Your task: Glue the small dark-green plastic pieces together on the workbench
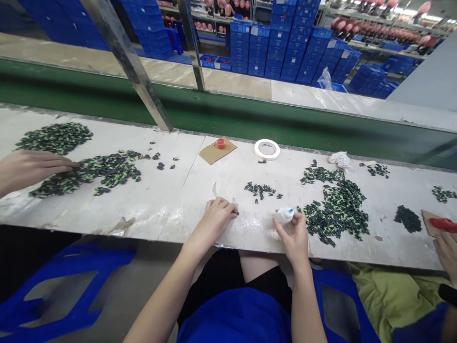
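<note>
The left forearm (174, 281), bare, slants up toward 1 o'clock; the left grip (214, 219) is palm down, fingers bent, tips pinched toward 3 o'clock. The right forearm (303, 295), also bare, points near 12, the right grip (295, 236) pinching between thumb and curled fingers.

Between the hands (213, 218) (295, 234) the bench (255, 224) runs open; dark pieces (260, 189) lie just beyond, and a large heap (343, 205) crowds the right side.
</note>
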Available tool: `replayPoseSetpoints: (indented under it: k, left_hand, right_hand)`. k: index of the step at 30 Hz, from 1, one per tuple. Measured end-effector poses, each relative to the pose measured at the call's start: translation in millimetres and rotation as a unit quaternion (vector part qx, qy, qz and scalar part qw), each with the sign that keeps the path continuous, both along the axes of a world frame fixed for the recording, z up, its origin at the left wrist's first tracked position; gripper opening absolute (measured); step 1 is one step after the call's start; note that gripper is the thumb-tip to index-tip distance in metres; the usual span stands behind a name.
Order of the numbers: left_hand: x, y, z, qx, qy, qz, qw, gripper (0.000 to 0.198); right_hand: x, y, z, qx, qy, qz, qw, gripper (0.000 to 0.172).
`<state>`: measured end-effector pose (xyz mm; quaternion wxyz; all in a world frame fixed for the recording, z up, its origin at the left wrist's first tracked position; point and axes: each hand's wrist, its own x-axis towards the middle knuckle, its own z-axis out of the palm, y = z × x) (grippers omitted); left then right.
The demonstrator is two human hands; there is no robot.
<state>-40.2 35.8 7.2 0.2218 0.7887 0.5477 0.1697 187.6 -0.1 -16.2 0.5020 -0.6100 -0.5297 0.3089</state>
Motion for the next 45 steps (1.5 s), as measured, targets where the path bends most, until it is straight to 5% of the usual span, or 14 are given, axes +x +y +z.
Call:
replayPoseSetpoints:
  k: [5, 14, 25, 45]
  left_hand:
    - [23.7, -14.8, -9.1, -0.002, -0.070, -0.058, 0.996, 0.008]
    - [25.7, -22.8, -26.9, 0.075, -0.119, -0.006, 0.990, 0.016]
    - [28.6, -22.3, -26.8, 0.052, -0.151, 0.055, 0.986, 0.013]
    - [29.7, -24.0, -23.4, 0.033, -0.144, 0.066, 0.987, 0.010]
  right_hand:
    - [-0.5, -17.3, 4.1, 0.032, 0.056, -0.033, 0.997, 0.029]
    - [-12.2, -23.2, -1.3, 0.061, 0.001, -0.109, 0.992, 0.028]
    - [-24.9, -19.4, 0.1, 0.103, -0.119, -0.100, 0.982, 0.029]
    - [-25.8, -18.1, -0.7, 0.083, -0.079, -0.119, 0.986, 0.045]
